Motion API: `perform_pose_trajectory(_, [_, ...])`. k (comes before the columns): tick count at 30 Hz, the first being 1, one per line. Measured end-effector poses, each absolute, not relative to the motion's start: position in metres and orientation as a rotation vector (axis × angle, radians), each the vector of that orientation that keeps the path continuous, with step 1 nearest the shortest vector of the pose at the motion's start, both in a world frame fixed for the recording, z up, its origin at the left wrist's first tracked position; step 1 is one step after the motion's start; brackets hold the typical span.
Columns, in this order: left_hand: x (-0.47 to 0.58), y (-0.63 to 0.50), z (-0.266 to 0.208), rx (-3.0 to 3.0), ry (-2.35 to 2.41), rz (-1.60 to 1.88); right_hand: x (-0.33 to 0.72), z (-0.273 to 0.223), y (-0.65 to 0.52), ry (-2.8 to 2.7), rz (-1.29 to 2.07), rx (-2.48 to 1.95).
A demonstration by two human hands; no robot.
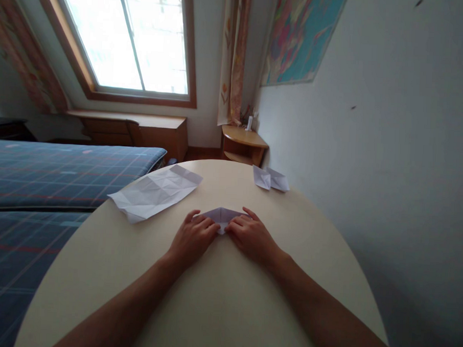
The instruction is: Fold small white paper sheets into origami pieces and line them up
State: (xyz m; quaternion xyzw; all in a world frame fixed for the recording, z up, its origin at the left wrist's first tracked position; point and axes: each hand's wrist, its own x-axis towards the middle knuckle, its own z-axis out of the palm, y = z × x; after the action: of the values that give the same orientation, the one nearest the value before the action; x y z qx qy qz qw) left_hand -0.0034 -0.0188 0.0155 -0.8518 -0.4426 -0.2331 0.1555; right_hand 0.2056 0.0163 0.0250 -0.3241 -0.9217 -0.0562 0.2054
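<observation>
Fingers (pixel 211 224) hold folded paper (pixel 221 214), seemingly by its edges, inside table rim (pixel 334 237).

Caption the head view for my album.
Left hand and right hand hold folded paper on a round table.

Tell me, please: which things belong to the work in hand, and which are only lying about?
In the work:
folded paper, held by left hand and right hand
table, beneath

Apparently just lying about:
creased sheet, untouched
folded piece at right, untouched
bed, desk, poster: background

Folded white paper (pixel 221 213), centrally creased
</observation>
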Motion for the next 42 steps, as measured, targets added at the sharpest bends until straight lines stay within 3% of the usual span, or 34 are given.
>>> perform_pose_trajectory(42, [-0.0004, -0.0164, 0.0125, -2.406, -1.549, -0.798, 0.2062, 0.0235, 0.0177, -2.538, -0.106, -1.038])
